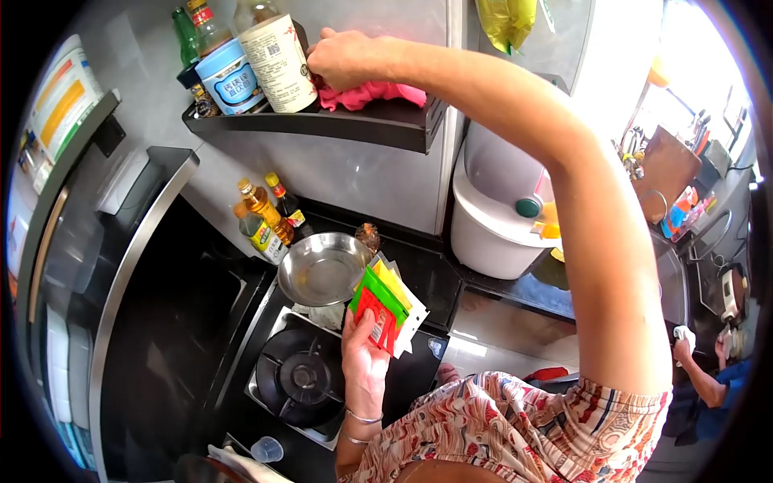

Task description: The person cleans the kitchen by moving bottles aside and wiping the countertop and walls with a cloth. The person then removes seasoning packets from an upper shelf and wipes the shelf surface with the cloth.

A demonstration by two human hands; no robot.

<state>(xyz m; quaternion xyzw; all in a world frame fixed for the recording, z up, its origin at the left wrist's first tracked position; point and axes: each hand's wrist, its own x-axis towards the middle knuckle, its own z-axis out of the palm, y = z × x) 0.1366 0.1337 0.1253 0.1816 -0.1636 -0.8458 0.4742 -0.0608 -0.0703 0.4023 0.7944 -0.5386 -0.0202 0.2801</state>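
Note:
My left hand [365,354], with bracelets at the wrist, grips a fanned stack of seasoning packets [382,310] in red, green, yellow and white above the counter by the stove. My right hand [346,60] reaches up to the wall shelf [322,123], its fingers curled closed. It is right beside a large bottle with a cream label [278,64] and just above a crumpled pink cloth or bag [370,94]. Whatever those fingers hold, if anything, is hidden. A blue-lidded jar [231,76] stands left of the labelled bottle.
Below the shelf, a steel bowl [324,270] sits behind the gas burner [304,377], near several sauce and oil bottles [264,211]. A white bin-like container [491,217] stands at right. Another person's hand [684,348] holds a white cloth at far right.

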